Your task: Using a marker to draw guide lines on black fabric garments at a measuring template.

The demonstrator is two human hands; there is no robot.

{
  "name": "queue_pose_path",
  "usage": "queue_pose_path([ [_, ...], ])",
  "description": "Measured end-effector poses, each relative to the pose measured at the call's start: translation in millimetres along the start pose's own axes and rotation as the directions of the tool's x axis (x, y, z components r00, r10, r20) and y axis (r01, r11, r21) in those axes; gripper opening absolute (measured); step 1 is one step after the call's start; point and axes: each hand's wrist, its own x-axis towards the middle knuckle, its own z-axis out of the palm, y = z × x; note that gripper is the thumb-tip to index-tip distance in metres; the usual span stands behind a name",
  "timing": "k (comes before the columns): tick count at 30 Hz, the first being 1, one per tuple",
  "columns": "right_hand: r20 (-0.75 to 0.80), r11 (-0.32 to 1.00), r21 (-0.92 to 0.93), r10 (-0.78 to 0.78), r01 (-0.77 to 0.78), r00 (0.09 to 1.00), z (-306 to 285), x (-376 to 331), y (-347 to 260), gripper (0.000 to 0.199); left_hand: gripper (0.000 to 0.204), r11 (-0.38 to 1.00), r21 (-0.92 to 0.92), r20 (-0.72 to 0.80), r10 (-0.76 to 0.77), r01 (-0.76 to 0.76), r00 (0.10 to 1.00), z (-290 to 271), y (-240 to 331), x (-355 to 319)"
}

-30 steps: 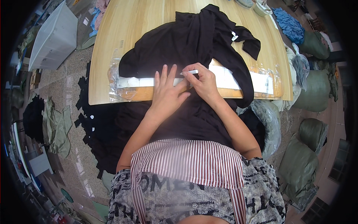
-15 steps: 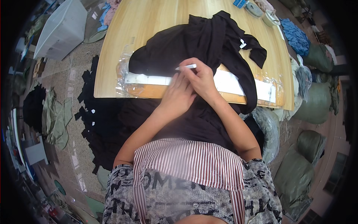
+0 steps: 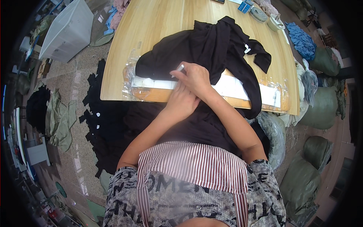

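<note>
Currently our right hand point(image 3: 194, 77) pinches a white marker point(image 3: 177, 70), left hand point(image 3: 181, 102) flat, pinning black garment point(image 3: 211, 49); marking underway, folding not done.

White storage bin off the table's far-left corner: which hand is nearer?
Left. The left hand lies nearer the white storage bin; the right hand, with a small white thing at its fingertips, is farther right.

A white plastic bin point(image 3: 68, 32) stood on the floor left of the wooden bench point(image 3: 159, 26). Black fabric scraps point(image 3: 102, 125) lay scattered beside an olive cloth point(image 3: 58, 117). A blue cloth point(image 3: 302, 39) and green sacks point(image 3: 319, 106) sat to the right; tape rolls point(image 3: 264, 17) rested at the bench's far edge.
</note>
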Motion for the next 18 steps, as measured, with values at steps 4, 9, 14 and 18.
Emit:
queue_pose_path([
  [4, -0.163, 0.665, 0.746, 0.226, -0.03, 0.96, -6.8, -6.4, 19.4, 0.017, 0.041, 0.99, 0.092, 0.128, -0.119, 0.108, 0.985, -18.9, 5.8, 24.6],
  [9, -0.248, 0.571, 0.819, 0.26, 0.058, 0.933, -23.8, -43.8, 45.6, 0.017, 0.016, 0.921, 0.324, 0.419, -0.346, 0.217, 0.84, -44.3, -24.0, 98.0],
  [14, -0.297, 0.769, 0.637, 0.299, -0.044, 0.907, -42.9, -41.9, 91.0, 0.023, 0.019, 0.903, -0.212, -0.522, -0.429, 0.375, 0.737, -196.6, -152.5, 124.8],
  [18, -0.342, 0.639, 0.766, 0.32, 0.065, 0.883, -52.4, -34.0, 84.4, 0.031, 0.011, 0.635, -0.764, -0.637, -0.77, -0.113, -0.02, -302.5, -298.1, -1.4],
])
